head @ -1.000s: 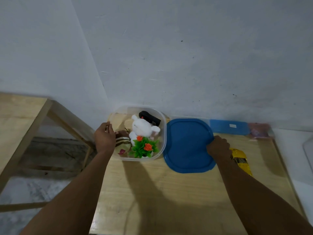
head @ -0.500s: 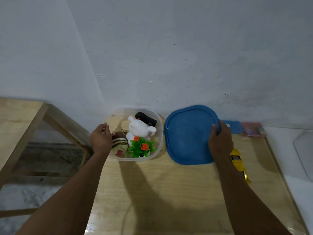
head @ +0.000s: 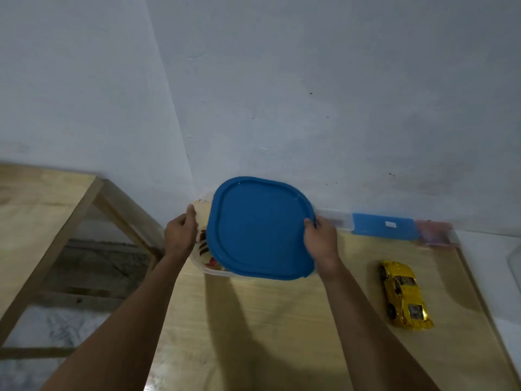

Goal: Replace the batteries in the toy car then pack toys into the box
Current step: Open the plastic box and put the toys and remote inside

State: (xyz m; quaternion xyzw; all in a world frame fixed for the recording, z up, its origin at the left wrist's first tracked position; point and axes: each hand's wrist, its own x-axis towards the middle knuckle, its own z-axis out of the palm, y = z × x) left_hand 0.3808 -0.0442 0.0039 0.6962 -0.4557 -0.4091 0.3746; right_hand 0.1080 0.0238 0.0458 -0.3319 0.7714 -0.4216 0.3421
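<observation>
toy car axis: toy car (head: 404,294) lies on its wheels, long axis running from near the person toward the wall, far end leaning a bit left; can't tell which end is the nose
toy car look: shiny yellow, dark wheels, window panels on top
toy car place: on the counter (head: 282,334), right side, well apart from both hands
box: clear box (head: 210,270) at the counter's far left corner, against the wall (head: 310,108)
lid: blue lid (head: 260,228), rounded square, tilted over the box and hiding most of it
right hand: right hand (head: 321,241) grips the lid's right edge
left hand: left hand (head: 180,235) curled on the box's left rim
in box: striped toy (head: 203,246) peeks out left of the lid, rest hidden
around: small container (head: 383,224) with a blue top by the wall; wooden table (head: 42,221) off to the left
</observation>
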